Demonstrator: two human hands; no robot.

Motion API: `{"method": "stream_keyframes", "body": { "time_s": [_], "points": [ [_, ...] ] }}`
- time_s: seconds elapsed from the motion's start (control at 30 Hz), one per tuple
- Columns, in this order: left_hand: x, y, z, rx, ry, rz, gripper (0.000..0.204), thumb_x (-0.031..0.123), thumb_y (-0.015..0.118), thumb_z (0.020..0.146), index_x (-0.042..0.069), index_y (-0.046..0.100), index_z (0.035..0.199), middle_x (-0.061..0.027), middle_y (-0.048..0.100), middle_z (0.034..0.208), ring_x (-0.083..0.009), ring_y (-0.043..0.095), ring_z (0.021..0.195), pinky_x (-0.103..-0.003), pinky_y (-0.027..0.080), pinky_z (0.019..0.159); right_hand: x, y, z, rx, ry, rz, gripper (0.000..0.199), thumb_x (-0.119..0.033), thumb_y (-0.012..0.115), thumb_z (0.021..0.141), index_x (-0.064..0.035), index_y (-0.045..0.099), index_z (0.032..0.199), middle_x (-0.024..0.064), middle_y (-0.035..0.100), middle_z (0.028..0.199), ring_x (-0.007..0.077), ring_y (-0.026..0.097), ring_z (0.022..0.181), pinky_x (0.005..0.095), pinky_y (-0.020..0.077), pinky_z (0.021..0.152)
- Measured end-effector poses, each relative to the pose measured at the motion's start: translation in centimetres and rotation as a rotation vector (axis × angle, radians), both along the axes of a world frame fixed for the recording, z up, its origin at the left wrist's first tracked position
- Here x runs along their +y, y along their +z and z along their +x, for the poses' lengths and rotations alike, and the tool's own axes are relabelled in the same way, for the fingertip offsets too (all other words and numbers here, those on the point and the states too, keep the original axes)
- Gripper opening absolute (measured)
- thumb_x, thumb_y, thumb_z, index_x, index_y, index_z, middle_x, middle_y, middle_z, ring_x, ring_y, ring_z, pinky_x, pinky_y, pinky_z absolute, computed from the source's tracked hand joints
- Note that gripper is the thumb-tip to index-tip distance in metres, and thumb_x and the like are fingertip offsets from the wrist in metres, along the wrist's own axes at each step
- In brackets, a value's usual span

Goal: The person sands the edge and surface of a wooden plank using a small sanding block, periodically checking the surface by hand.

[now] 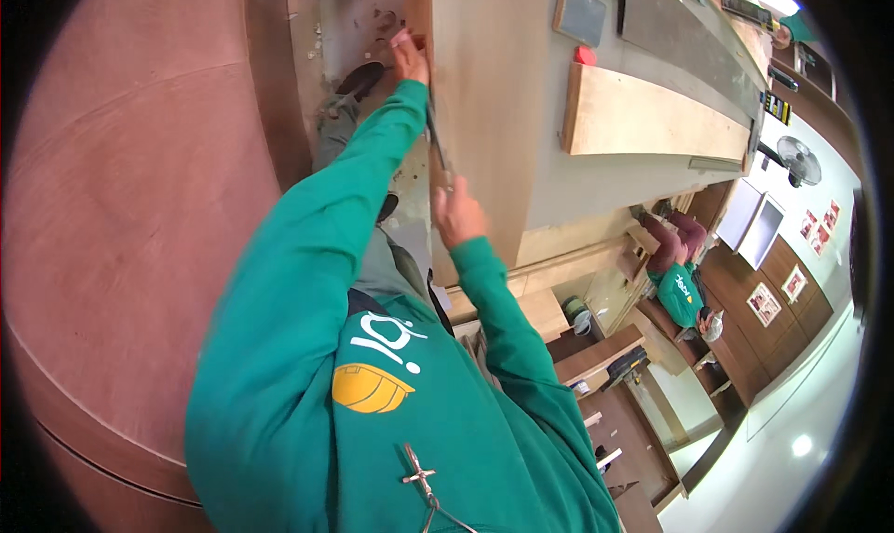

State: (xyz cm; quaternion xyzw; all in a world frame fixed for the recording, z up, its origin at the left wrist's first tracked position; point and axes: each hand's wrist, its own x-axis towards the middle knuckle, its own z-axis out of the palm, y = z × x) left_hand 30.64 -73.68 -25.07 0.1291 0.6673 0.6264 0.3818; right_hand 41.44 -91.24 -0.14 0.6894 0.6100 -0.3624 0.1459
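My right hand (458, 215) is closed around the handle end of a long, thin dark file (436, 137). The file lies along the edge of a pale wooden board (480, 95). Farther up that edge is my left hand (410, 60), its fingers bent and pressed together at the far end of the file. The wrist and fingers cover that end, so its tip is hidden. Both my arms are in green sleeves.
A reddish curved wooden panel (140, 207) fills the left side. On the bench lie a light wooden piece (661, 114), a red cap (585, 55) and a grey block (579, 13). A person in green (678, 291) sits at the right; another person's hand (782, 37) shows at upper right.
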Motion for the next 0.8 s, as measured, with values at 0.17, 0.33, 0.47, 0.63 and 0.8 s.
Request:
{"method": "stream_keyframes", "body": {
  "time_s": [0.17,0.33,0.47,0.63,0.8],
  "points": [
    [-0.2,1.8,-0.2,0.040,-0.140,-0.057,0.047,0.036,0.030,0.099,-0.001,0.053,0.117,-0.0183,0.057,0.111,-0.0306,0.054,0.106,-0.039,0.040,0.095,-0.2,-1.2,0.3,0.023,-0.005,0.068,0.026,-0.028,0.049,0.093,-0.0060,0.040,0.104,0.0279,0.062,0.075,0.0488,0.059,0.072,0.0578,0.0445,0.065],
    [-2.7,5.0,1.6,-0.119,-0.039,0.018,0.047,0.037,0.029,0.100,0.000,0.049,0.121,-0.0167,0.054,0.117,-0.0264,0.054,0.106,-0.037,0.040,0.096,-3.0,-0.4,1.3,-0.016,-0.027,0.035,0.025,-0.027,0.049,0.093,-0.0058,0.040,0.101,0.0285,0.062,0.077,0.0491,0.059,0.073,0.0581,0.0442,0.065],
    [-3.3,2.3,0.0,-0.060,-0.011,-0.026,0.042,0.036,0.035,0.100,0.001,0.050,0.117,-0.0129,0.058,0.101,-0.0208,0.057,0.092,-0.034,0.045,0.086,-3.3,-1.8,1.2,0.100,-0.001,0.099,0.025,-0.027,0.050,0.093,-0.0059,0.040,0.100,0.0288,0.062,0.077,0.0499,0.058,0.071,0.0581,0.0443,0.063],
    [-6.4,3.7,4.2,-0.154,-0.033,0.054,0.044,0.040,0.034,0.101,0.004,0.049,0.121,-0.0116,0.057,0.109,-0.0201,0.056,0.098,-0.034,0.045,0.087,-7.3,-1.3,2.9,-0.002,-0.054,0.075,0.024,-0.026,0.050,0.093,-0.0061,0.040,0.100,0.0281,0.062,0.076,0.0500,0.058,0.070,0.0586,0.0442,0.062],
    [-6.0,4.1,4.0,0.036,-0.099,0.047,0.047,0.044,0.030,0.101,0.005,0.047,0.122,-0.0120,0.056,0.109,-0.0208,0.055,0.097,-0.035,0.044,0.088,-7.1,-0.7,3.8,0.054,-0.064,0.103,0.025,-0.027,0.049,0.093,-0.0055,0.041,0.103,0.0277,0.062,0.075,0.0499,0.057,0.070,0.0584,0.0435,0.061]
  ]
}}
